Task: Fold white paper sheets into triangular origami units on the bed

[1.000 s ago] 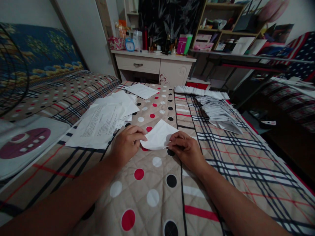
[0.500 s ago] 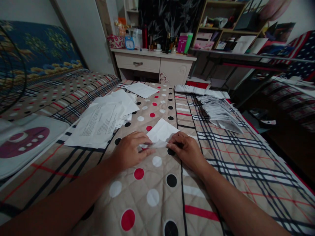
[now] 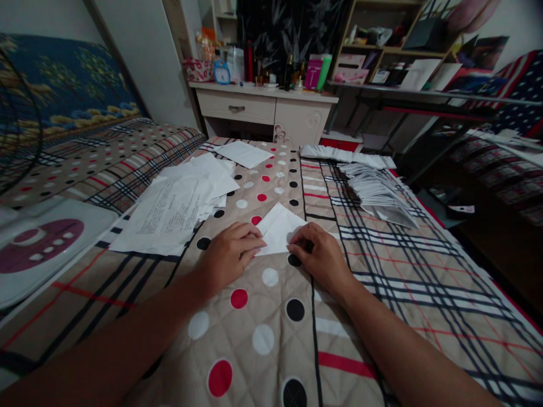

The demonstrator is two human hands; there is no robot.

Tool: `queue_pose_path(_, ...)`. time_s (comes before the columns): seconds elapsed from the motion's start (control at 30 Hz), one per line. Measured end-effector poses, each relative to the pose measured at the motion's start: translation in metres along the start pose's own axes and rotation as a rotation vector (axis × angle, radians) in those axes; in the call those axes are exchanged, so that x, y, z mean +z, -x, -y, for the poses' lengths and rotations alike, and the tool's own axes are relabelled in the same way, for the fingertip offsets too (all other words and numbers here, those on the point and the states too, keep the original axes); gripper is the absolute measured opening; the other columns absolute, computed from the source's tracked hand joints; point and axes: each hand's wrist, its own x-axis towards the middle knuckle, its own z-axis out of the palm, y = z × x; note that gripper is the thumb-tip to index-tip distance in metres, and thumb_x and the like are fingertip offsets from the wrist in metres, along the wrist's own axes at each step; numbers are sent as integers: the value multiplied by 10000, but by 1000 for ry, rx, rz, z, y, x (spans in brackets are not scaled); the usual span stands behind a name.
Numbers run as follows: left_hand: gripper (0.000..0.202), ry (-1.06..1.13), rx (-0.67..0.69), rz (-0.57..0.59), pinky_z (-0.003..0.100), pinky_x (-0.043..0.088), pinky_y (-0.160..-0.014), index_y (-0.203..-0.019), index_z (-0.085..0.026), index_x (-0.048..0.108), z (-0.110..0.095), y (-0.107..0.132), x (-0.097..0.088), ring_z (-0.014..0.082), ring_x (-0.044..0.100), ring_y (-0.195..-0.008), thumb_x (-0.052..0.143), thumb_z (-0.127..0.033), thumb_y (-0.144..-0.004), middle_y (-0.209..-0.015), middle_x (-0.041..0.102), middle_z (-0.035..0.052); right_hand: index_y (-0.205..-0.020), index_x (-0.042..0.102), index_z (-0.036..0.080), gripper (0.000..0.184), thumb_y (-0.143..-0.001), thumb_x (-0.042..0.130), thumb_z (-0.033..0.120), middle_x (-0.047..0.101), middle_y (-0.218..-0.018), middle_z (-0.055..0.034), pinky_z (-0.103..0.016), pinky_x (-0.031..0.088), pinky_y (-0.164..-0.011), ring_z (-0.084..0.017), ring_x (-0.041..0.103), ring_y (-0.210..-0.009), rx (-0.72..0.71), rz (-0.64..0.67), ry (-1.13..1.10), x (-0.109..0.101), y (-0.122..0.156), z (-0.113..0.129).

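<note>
A small white sheet of paper (image 3: pixel 278 229), folded along its near edge, lies on the patterned bedspread (image 3: pixel 254 322) between my hands. At its left corner, my left hand (image 3: pixel 231 251) is closed with the fingertips and thumb on the paper. My right hand (image 3: pixel 320 249) pinches the right corner, its fingers curled. To the left is a loose pile of printed sheets (image 3: pixel 169 209). Another white sheet (image 3: pixel 245 154) lies farther back. On the right rests a fanned stack of folded papers (image 3: pixel 375 195), with a long row of folded papers (image 3: pixel 348 156) behind it.
A white item with a purple design (image 3: pixel 46 243) lies at the far left. Beyond the bed stands a white dresser (image 3: pixel 237 107) carrying a blue clock (image 3: pixel 221 72) and bottles. A desk with shelves (image 3: pixel 382 48) is at the back right.
The near edge of the paper, lifted earlier, now lies folded flat. My left fingers have drawn together and pressed onto its left corner; my right hand has barely moved.
</note>
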Motion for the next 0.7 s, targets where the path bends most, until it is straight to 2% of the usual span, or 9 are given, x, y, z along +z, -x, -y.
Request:
queue_pose_path(0.1,244,-123,127,65,408,468,-871,-1031,-220,706,-8,-1,-1,220,572,-1014,568,-98,-870,-1115,698,24,-767,658,183,45,-775,661,138,580,-827,-15,-269,425,-661,-140,564,-723,-2,7,21,0,0,2)
queue_pose_path(0.2,207,-171,153,107,426,459,-865,-1067,-208,692,-15,-3,-1,224,583,-982,622,-214,-872,-1138,706,24,-771,651,186,53,-774,650,134,575,-834,-13,-270,432,-649,-135,561,-699,-2,2,9,1,1,1)
queue_pose_path(0.27,202,-182,153,106,416,457,-856,-1060,-216,697,-16,-4,-1,218,584,-971,610,-198,-879,-1147,707,15,-827,647,193,89,-767,642,126,583,-897,-23,-279,452,-667,-142,573,-722,0,-39,-7,1,1,-3)
queue_pose_path(0.4,273,-200,174,97,406,452,-839,-1060,-231,704,-15,-5,0,219,577,-962,563,-93,-871,-1163,703,1,-1055,627,212,341,-725,663,137,567,-1175,-78,-368,469,-877,-237,564,-1056,-14,-196,57,1,0,-13)
queue_pose_path(0.47,292,-202,192,91,406,450,-845,-1058,-228,706,-14,-4,1,220,571,-963,562,-71,-859,-1157,703,7,-1133,609,203,415,-724,656,148,561,-1238,-99,-404,450,-942,-264,534,-1138,-6,-226,83,-1,-1,-17)
queue_pose_path(0.57,302,-229,214,80,414,450,-855,-1037,-228,711,-11,-3,0,227,561,-984,568,-50,-839,-1130,706,16,-1141,614,181,395,-748,613,144,631,-1159,-101,-396,470,-913,-248,584,-1054,20,-229,44,-2,-4,-22)
queue_pose_path(0.7,267,-291,212,49,415,479,-820,-951,-199,720,-3,-5,-1,229,576,-944,564,-28,-818,-1039,710,50,-1036,669,177,273,-770,615,207,693,-983,-71,-356,497,-792,-209,623,-865,76,-211,-41,-4,-5,-24)
